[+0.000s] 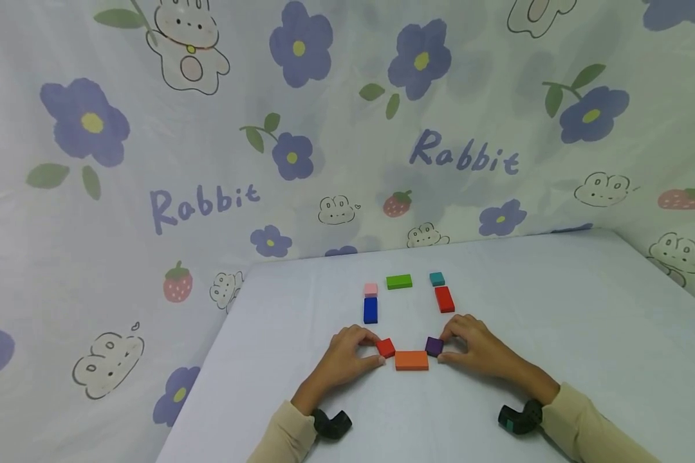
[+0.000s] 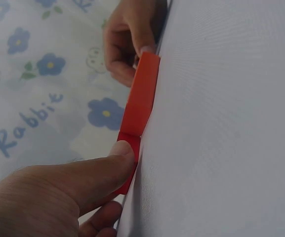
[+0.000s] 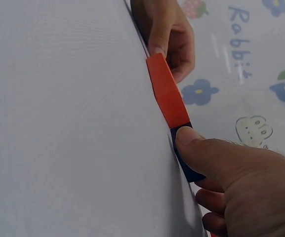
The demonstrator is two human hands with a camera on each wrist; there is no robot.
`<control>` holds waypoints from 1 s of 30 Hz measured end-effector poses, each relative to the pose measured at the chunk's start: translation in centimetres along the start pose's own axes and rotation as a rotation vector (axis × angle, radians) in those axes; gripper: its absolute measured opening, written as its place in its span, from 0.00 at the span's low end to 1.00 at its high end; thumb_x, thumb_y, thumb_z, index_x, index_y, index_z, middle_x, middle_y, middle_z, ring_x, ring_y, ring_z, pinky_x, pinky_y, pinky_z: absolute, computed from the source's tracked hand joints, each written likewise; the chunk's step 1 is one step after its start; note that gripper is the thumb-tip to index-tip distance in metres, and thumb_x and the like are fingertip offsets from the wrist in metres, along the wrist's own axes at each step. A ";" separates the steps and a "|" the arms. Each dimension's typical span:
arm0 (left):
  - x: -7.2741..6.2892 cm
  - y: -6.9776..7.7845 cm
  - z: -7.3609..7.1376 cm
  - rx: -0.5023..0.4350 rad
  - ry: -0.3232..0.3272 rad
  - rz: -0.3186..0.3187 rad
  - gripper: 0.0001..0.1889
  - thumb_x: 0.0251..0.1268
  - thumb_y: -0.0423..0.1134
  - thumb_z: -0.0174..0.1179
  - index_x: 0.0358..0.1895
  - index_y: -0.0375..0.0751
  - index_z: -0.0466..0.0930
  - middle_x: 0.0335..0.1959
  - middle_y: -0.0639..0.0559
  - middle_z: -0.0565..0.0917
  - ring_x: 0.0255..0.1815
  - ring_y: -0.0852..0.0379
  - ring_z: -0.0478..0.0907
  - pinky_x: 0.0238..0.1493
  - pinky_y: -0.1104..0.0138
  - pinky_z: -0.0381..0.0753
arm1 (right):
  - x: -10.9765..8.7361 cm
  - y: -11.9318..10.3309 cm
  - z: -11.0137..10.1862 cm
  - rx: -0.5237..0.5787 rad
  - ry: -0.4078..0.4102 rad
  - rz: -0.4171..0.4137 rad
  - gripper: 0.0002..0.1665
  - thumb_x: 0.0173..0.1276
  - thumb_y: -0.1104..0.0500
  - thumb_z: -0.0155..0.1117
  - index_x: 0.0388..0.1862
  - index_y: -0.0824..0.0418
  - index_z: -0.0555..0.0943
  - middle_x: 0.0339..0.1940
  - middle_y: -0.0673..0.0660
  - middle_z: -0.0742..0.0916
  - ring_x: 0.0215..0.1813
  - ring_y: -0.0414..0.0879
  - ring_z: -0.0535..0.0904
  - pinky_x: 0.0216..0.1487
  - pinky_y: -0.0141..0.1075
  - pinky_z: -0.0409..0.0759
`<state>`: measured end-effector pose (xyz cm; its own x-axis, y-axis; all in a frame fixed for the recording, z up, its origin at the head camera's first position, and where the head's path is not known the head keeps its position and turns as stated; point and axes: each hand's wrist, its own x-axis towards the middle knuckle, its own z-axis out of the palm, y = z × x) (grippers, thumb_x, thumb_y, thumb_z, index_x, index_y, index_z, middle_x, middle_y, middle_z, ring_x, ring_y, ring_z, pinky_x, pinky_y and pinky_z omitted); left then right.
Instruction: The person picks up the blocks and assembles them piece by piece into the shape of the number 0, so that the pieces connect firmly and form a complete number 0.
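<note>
My left hand (image 1: 346, 357) pinches a small red cube (image 1: 385, 348) between thumb and forefinger. On the other side, a dark purple cube (image 1: 434, 346) is held between the thumb and forefinger of my right hand (image 1: 479, 347). Between the two cubes, slightly nearer to me, an orange rectangular block (image 1: 412, 361) lies on the white surface. In the left wrist view the red cube (image 2: 128, 143) appears against one end of the orange block (image 2: 141, 96). The right wrist view shows the purple cube (image 3: 187, 165) at its other end, partly covered by the thumb.
Farther off on the white-covered table (image 1: 301, 302) lie a blue block (image 1: 370, 310), a pink cube (image 1: 370, 289), a green block (image 1: 399, 281), a teal cube (image 1: 437, 279) and a red block (image 1: 444, 299). A patterned curtain (image 1: 347, 128) hangs behind the table.
</note>
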<state>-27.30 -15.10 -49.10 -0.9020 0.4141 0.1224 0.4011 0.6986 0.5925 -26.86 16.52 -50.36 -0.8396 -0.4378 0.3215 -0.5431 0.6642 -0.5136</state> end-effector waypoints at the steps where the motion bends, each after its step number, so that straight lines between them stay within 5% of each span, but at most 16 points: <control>1: 0.0 0.0 0.0 0.001 -0.001 0.001 0.16 0.59 0.53 0.71 0.48 0.57 0.83 0.44 0.61 0.80 0.49 0.60 0.72 0.53 0.60 0.66 | 0.0 0.0 0.0 -0.002 0.001 -0.004 0.17 0.54 0.50 0.80 0.40 0.47 0.83 0.39 0.38 0.81 0.49 0.39 0.73 0.51 0.41 0.74; 30: 0.0 -0.3 0.2 0.002 0.004 0.023 0.16 0.58 0.53 0.71 0.48 0.57 0.83 0.45 0.61 0.80 0.49 0.60 0.72 0.52 0.60 0.67 | 0.0 0.4 0.1 -0.005 -0.011 0.023 0.17 0.54 0.49 0.80 0.40 0.45 0.82 0.39 0.37 0.81 0.50 0.40 0.73 0.53 0.43 0.74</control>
<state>-27.41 -15.20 -49.45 -0.8930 0.4279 0.1394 0.4224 0.6900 0.5878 -27.09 16.69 -50.67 -0.8515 -0.4293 0.3010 -0.5240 0.6768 -0.5171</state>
